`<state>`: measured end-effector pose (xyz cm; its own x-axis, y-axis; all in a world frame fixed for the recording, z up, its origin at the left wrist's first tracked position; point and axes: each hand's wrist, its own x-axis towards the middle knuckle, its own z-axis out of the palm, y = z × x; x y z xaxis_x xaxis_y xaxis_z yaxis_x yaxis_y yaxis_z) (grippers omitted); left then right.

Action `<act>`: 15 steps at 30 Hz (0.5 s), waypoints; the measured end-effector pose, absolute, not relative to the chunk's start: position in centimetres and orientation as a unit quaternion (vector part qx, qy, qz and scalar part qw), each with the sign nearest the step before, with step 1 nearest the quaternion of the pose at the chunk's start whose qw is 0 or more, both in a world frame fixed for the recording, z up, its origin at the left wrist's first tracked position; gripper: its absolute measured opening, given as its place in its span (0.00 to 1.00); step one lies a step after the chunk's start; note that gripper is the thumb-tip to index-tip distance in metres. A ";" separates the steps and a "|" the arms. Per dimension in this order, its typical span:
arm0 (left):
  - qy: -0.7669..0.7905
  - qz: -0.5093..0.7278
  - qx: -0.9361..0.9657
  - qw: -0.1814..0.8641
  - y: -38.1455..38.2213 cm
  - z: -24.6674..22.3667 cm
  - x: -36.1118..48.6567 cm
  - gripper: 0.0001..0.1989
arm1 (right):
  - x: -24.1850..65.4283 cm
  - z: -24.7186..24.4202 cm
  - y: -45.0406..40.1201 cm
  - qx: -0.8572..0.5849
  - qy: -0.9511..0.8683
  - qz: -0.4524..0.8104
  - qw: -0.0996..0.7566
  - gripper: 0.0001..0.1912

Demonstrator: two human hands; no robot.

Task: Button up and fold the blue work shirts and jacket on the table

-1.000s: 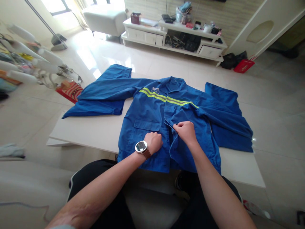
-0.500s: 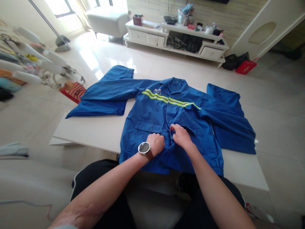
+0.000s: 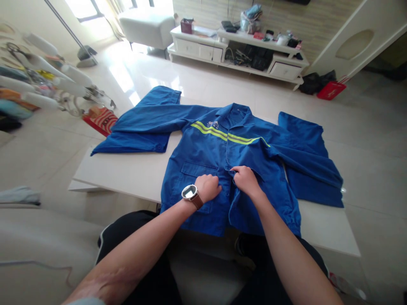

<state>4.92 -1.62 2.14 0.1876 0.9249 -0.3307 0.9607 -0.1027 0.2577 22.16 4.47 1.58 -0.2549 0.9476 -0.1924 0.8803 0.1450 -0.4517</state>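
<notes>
In the head view, differs from the preceding frame at the garment's front: with the right hand [image 3: 245, 179], now grasps the placket edge [image 3: 229, 169] of the blue jacket [image 3: 203, 148] between thumb and curled fingers, after reaching over it with looser fingers. Also parts the lower front more widely, with a small round button [image 3: 227, 194] exposed in the gap. With the left hand [image 3: 207, 187], keeps close to the same spot, bent loosely over the cloth just beside the opening, fingertips hidden; cannot tell whether closed on fabric.

Lies spread on the pale, flat, smooth table [image 3: 127, 169], collar [image 3: 233, 113] away from the body, sleeves stretched out to both sides, hem reaching the near edge. Looks matte and woven, softly creased around the right hand, gathered into fine puckers at the hem's right corner. Carries a straight reflective stripe [image 3: 210, 130] across the chest, yellow-green with a grey centre, and a broad rectangular pocket flap [image 3: 199, 169] above the left hand. On the left wrist, wears a round, glassy-faced watch [image 3: 190, 192] with a brown strap. Beyond, shows glossy floor tiles [image 3: 152, 70] and a long white cabinet [image 3: 203, 53].
</notes>
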 end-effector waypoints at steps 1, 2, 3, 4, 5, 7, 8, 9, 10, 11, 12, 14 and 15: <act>0.639 -0.037 0.737 0.217 -1.5 2.2 4.8 0.18 | 22.1 1.5 4.5 -0.607 -0.751 0.248 0.079 0.24; 0.641 -0.032 0.734 0.224 -1.4 2.4 4.8 0.18 | 22.1 1.5 4.5 -0.608 -0.748 0.251 0.089 0.24; 0.642 -0.027 0.731 0.229 -1.3 2.5 4.8 0.18 | 22.1 1.4 4.5 -0.607 -0.746 0.254 0.101 0.24; 0.644 -0.021 0.729 0.232 -1.2 2.6 4.8 0.17 | 22.1 1.5 4.6 -0.605 -0.745 0.258 0.113 0.24; 0.646 -0.013 0.727 0.232 -1.1 2.7 4.9 0.17 | 22.0 1.6 4.6 -0.602 -0.744 0.261 0.127 0.25; 0.652 0.003 0.722 0.231 -1.1 2.8 5.1 0.17 | 21.9 1.9 4.5 -0.594 -0.742 0.271 0.151 0.25; 0.655 0.009 0.719 0.231 -1.0 2.9 5.1 0.16 | 21.8 2.1 4.4 -0.592 -0.741 0.274 0.159 0.24; 0.657 0.015 0.717 0.231 -1.0 2.9 5.2 0.16 | 21.7 2.3 4.3 -0.593 -0.739 0.275 0.162 0.23; 0.659 0.020 0.716 0.230 -1.0 3.0 5.2 0.16 | 21.6 2.4 4.2 -0.596 -0.738 0.274 0.161 0.21; 0.660 0.025 0.715 0.229 -0.9 3.1 5.3 0.16 | 21.5 2.5 4.1 -0.600 -0.737 0.268 0.155 0.19; 0.661 0.032 0.714 0.226 -0.9 3.1 5.3 0.16 | 21.4 2.6 4.0 -0.604 -0.740 0.258 0.145 0.16; 0.665 0.045 0.711 0.224 -0.7 3.1 5.3 0.15 | 21.4 2.5 3.9 -0.606 -0.754 0.225 0.120 0.16; 0.668 0.052 0.708 0.225 -0.6 3.1 5.3 0.14 | 21.4 2.4 3.8 -0.605 -0.762 0.205 0.107 0.16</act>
